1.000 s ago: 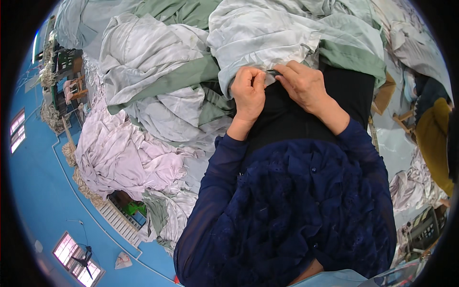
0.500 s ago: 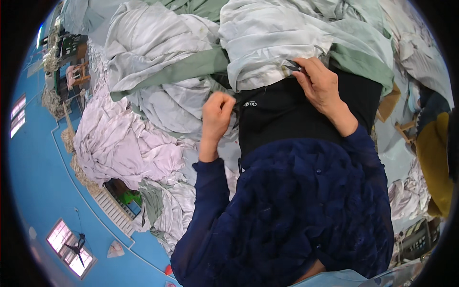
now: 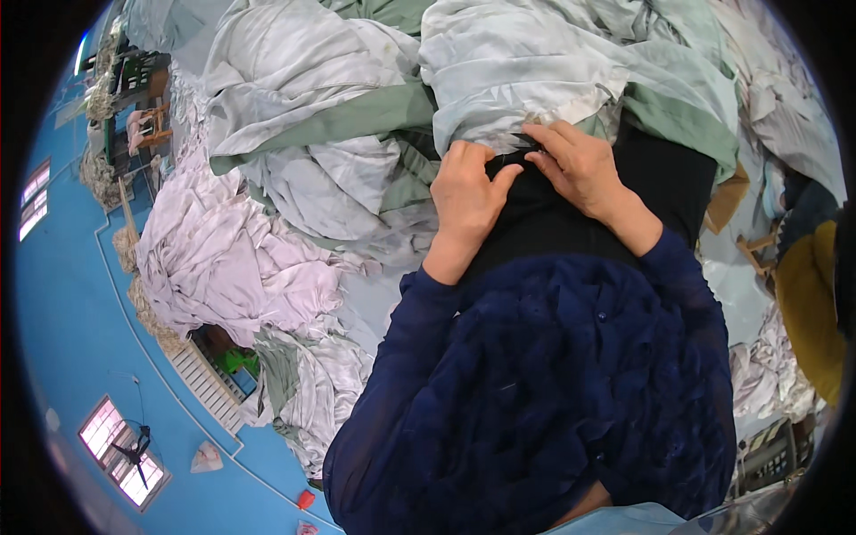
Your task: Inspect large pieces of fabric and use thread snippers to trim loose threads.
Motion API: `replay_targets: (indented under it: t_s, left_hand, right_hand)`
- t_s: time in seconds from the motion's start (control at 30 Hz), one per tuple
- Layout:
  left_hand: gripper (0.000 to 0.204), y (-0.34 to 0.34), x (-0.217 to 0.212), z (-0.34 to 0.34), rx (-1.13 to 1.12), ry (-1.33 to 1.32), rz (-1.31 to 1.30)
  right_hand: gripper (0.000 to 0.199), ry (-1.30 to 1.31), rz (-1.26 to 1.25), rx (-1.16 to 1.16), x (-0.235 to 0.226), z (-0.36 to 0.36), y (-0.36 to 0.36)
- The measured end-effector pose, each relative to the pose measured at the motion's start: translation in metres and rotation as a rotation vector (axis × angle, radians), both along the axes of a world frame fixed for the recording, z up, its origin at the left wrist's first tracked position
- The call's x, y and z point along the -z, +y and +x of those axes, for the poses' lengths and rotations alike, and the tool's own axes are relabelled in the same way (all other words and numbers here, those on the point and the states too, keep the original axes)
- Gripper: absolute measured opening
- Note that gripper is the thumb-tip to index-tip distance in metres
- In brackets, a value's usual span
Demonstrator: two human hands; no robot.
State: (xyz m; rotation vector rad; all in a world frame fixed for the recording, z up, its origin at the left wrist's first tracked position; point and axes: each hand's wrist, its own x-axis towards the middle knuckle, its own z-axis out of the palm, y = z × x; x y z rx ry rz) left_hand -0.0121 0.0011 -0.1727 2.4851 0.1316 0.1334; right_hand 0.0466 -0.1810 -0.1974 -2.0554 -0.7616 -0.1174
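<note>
A bunched white cloth (image 3: 526, 67) with green parts lies over my lap, and its near edge rests on black fabric (image 3: 571, 214). My left hand (image 3: 471, 194) is at that near edge, its fingers curled over the white cloth and the thumb pointing toward my right hand. What the left fingertips pinch is partly hidden. My right hand (image 3: 580, 171) holds small dark thread snips (image 3: 527, 141) between thumb and fingers, their tips pointing left over the cloth edge. The two hands are close together but apart.
Heaps of crumpled white and green cloth (image 3: 312, 67) and pale pinkish cloth (image 3: 223, 259) lie to the left. More pale cloth (image 3: 789, 98) is at the right, near a mustard-coloured fabric (image 3: 811, 303). A blue wall (image 3: 62, 330) with windows stands at the far left.
My left hand has moved right and up from beside the cloth to its near edge. My right hand, with the snips, has shifted slightly left and down, toward it.
</note>
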Motion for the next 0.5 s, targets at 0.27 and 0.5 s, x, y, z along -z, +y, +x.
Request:
replay_targets:
  t_s: [0.27, 0.5]
  left_hand:
    - [0.008, 0.0038, 0.0127, 0.0007, -0.013, -0.093, -0.067]
    - [0.006, 0.0062, 0.0098, -0.0003, -0.027, -0.145, -0.147]
  right_hand:
    - [0.035, -0.054, -0.084, -0.048, -0.0005, -0.0025, -0.0008]
    - [0.027, -0.092, -0.124, -0.103, 0.0005, -0.0034, 0.0037]
